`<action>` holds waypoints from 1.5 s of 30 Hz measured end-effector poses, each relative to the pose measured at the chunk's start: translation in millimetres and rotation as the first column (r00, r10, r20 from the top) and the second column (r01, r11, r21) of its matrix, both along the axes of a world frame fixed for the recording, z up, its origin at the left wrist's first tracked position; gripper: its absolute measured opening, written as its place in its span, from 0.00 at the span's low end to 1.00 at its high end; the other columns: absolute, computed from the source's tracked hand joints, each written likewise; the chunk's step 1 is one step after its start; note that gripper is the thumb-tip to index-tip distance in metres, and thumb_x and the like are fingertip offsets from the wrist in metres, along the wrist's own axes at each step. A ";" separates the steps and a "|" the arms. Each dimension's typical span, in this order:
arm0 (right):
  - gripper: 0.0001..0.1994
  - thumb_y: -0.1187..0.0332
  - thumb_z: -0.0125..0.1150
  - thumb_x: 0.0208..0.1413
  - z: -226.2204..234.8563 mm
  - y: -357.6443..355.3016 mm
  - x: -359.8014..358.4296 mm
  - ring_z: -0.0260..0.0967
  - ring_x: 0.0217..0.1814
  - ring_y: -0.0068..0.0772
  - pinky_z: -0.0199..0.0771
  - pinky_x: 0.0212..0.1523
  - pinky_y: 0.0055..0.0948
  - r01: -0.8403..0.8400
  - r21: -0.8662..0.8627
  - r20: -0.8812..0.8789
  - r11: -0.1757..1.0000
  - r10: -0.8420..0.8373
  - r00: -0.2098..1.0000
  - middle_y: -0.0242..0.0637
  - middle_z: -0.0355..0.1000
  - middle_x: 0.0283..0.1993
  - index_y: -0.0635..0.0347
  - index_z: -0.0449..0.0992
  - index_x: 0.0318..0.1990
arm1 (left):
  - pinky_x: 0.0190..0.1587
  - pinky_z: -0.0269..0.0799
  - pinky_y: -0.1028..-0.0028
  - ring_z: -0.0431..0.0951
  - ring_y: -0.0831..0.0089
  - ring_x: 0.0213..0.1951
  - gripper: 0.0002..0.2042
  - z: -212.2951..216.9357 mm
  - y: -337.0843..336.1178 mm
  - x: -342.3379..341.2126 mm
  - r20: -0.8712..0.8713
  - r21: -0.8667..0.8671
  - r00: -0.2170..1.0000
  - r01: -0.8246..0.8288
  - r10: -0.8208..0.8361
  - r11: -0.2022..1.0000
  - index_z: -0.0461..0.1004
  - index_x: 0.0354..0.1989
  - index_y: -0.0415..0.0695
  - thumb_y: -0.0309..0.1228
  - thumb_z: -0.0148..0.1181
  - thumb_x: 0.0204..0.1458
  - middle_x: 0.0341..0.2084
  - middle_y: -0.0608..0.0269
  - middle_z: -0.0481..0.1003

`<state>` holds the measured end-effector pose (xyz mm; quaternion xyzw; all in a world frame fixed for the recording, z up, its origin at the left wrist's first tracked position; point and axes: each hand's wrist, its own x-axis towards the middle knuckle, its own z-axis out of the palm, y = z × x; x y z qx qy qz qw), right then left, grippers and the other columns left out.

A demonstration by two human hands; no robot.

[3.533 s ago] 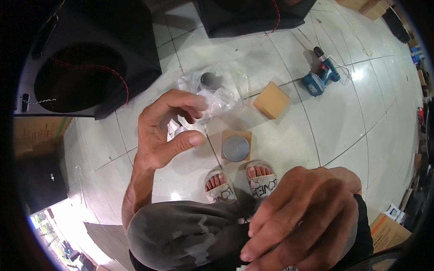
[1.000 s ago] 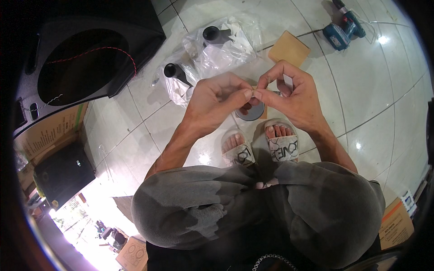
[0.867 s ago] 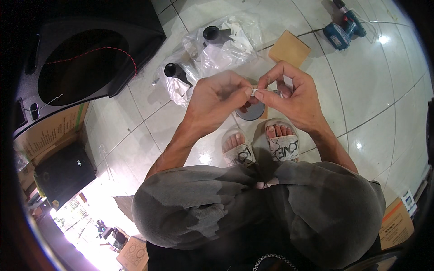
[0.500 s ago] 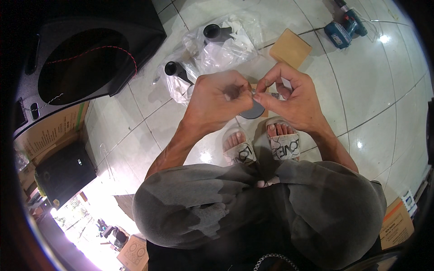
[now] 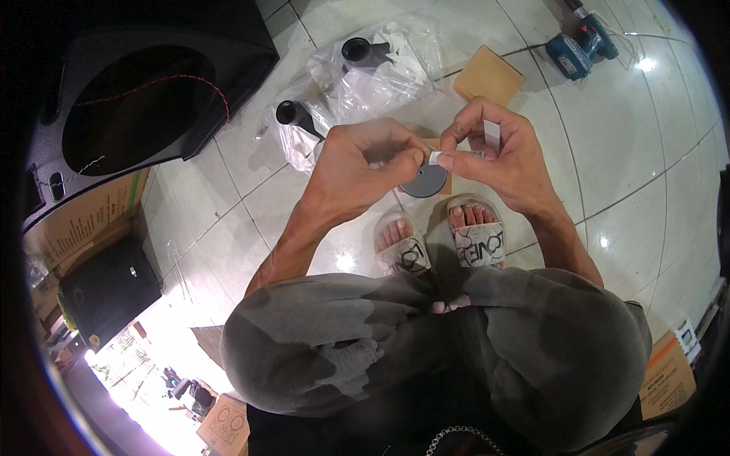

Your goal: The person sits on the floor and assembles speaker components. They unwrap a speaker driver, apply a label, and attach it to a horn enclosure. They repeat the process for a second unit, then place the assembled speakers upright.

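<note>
The left hand [image 5: 361, 171] and right hand [image 5: 508, 163] have eased slightly apart, baring a small white piece [image 5: 434, 157] at half past one from centre — delicate handling seems unfinished. The right pinches it; the left's thumb and forefinger press together at its edge — actual hold unclear.

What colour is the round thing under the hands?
The round thing is dark grey, seen best in the head view.
</note>
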<state>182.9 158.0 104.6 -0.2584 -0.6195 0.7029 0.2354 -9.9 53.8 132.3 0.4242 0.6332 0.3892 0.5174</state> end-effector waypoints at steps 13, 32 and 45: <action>0.08 0.70 0.69 0.48 4.7 -2.2 -0.5 0.63 0.35 0.13 0.56 0.34 0.21 -0.071 -0.020 0.042 0.997 0.072 0.997 0.25 0.73 0.32 0.57 0.75 0.34 | 0.38 0.74 0.76 0.76 0.80 0.31 0.06 4.5 -1.1 -1.1 0.009 -0.026 0.999 0.043 -0.043 0.999 0.80 0.35 0.36 0.24 0.67 0.51 0.28 0.63 0.79; 0.08 0.76 0.66 0.49 0.8 -5.0 0.5 0.69 0.42 0.17 0.64 0.45 0.24 -0.112 -0.078 0.006 0.991 0.112 0.994 0.27 0.72 0.34 0.60 0.73 0.36 | 0.36 0.74 0.77 0.75 0.81 0.29 0.04 2.3 1.5 3.6 -0.134 -0.006 0.988 0.079 -0.079 0.997 0.78 0.29 0.35 0.22 0.65 0.45 0.25 0.65 0.78; 0.07 0.72 0.68 0.49 -1.8 -0.9 2.8 0.67 0.40 0.15 0.62 0.42 0.21 -0.102 -0.043 0.043 0.994 0.104 0.994 0.25 0.73 0.34 0.58 0.76 0.35 | 0.35 0.72 0.78 0.75 0.81 0.29 0.06 0.9 0.1 -0.2 0.032 -0.071 0.999 0.002 0.000 0.997 0.79 0.34 0.35 0.23 0.63 0.49 0.26 0.64 0.78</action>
